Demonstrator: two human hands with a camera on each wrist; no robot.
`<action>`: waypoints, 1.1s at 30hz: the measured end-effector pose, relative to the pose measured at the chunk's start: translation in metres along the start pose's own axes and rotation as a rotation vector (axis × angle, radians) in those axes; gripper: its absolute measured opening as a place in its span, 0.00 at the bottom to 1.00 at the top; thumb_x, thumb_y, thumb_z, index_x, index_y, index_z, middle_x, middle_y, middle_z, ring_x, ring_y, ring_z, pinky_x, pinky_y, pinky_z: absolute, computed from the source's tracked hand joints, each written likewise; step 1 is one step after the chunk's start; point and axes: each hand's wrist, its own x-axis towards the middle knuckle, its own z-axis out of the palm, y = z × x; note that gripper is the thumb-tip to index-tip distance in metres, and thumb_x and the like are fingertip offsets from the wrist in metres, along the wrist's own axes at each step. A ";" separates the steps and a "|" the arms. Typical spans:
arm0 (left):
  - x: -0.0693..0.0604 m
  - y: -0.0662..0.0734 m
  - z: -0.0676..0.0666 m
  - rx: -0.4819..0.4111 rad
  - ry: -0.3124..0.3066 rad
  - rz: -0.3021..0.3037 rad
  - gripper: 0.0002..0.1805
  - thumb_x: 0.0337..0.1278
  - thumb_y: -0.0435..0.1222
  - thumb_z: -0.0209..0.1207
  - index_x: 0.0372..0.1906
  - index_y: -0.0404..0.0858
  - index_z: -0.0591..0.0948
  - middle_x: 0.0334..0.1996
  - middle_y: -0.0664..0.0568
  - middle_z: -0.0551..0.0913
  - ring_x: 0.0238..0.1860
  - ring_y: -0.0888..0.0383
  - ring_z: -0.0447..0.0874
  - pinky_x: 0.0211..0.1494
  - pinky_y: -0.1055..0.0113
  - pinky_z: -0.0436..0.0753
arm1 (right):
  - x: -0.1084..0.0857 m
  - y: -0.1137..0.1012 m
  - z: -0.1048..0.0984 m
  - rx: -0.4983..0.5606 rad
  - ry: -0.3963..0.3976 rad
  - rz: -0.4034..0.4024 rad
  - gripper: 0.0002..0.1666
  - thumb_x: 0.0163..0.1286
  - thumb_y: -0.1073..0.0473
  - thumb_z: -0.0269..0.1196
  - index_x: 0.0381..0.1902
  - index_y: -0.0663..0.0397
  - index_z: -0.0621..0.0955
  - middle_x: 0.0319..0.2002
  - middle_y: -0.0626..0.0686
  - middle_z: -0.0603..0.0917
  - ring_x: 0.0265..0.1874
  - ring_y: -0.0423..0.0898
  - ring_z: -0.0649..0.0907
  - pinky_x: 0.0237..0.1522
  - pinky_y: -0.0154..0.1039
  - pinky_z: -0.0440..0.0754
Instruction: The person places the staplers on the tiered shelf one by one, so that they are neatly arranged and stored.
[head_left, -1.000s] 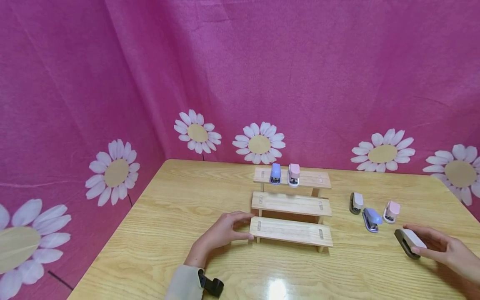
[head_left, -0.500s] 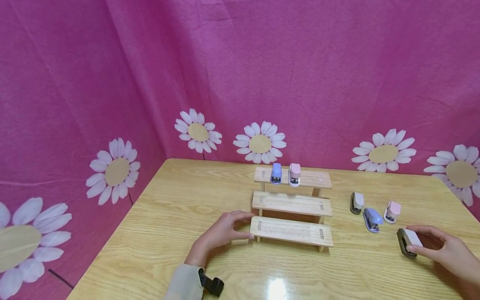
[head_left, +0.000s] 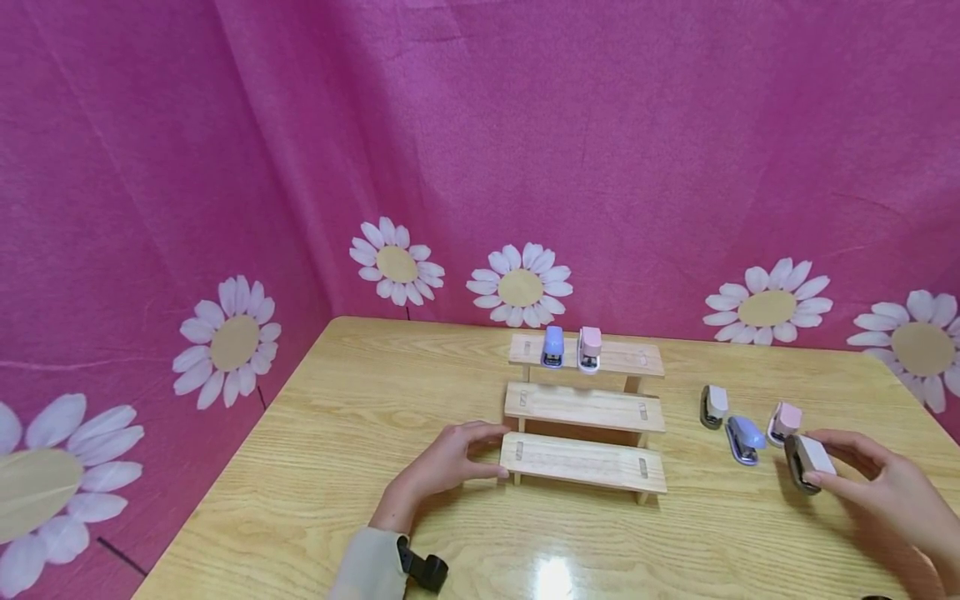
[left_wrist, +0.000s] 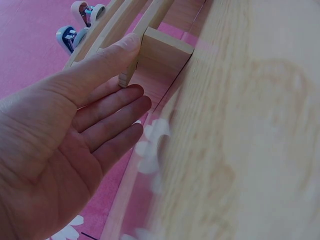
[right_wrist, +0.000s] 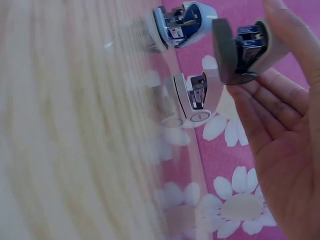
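My right hand [head_left: 885, 483] pinches a small white and dark grey stapler [head_left: 812, 463] between thumb and fingers. The right wrist view shows this stapler [right_wrist: 240, 50] raised off the table, beside a pink stapler [right_wrist: 197, 95] and a blue stapler [right_wrist: 185, 24]. At the left end of a three-step wooden display stand [head_left: 585, 460], my left hand [head_left: 448, 460] holds the lowest step. In the left wrist view its thumb [left_wrist: 129, 44] lies on the step's edge, the other fingers behind. On the top step stand a blue stapler [head_left: 552, 347] and a pink stapler [head_left: 589, 349].
Right of the stand, another white and grey stapler [head_left: 714, 407], a blue stapler [head_left: 745, 439] and a pink stapler [head_left: 783, 423] stand on the wooden table [head_left: 300, 467]. A pink flowered cloth [head_left: 630, 167] hangs behind and to the left.
My right hand has lifted the white and grey stapler and carried it slightly away from me, close to the pink one. The left hand stays at the stand.
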 end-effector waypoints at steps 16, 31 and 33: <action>0.002 -0.001 0.001 -0.012 -0.002 -0.004 0.34 0.54 0.46 0.68 0.67 0.42 0.74 0.64 0.51 0.78 0.67 0.53 0.74 0.72 0.52 0.73 | 0.026 -0.039 0.009 0.037 0.001 -0.054 0.30 0.61 0.64 0.70 0.61 0.60 0.75 0.49 0.18 0.75 0.49 0.09 0.70 0.44 0.08 0.69; 0.001 -0.001 0.000 -0.006 -0.004 -0.005 0.34 0.54 0.47 0.68 0.66 0.43 0.75 0.64 0.51 0.78 0.67 0.53 0.74 0.71 0.53 0.73 | 0.055 -0.075 0.032 0.047 -0.017 -0.095 0.30 0.62 0.61 0.70 0.61 0.57 0.75 0.49 0.22 0.75 0.50 0.12 0.69 0.45 0.09 0.67; 0.001 -0.001 0.000 -0.006 -0.006 -0.006 0.34 0.54 0.47 0.68 0.66 0.43 0.75 0.64 0.51 0.78 0.67 0.53 0.74 0.71 0.52 0.73 | 0.058 -0.080 0.036 0.048 -0.002 -0.112 0.31 0.61 0.61 0.71 0.61 0.57 0.75 0.49 0.22 0.75 0.51 0.12 0.70 0.45 0.09 0.67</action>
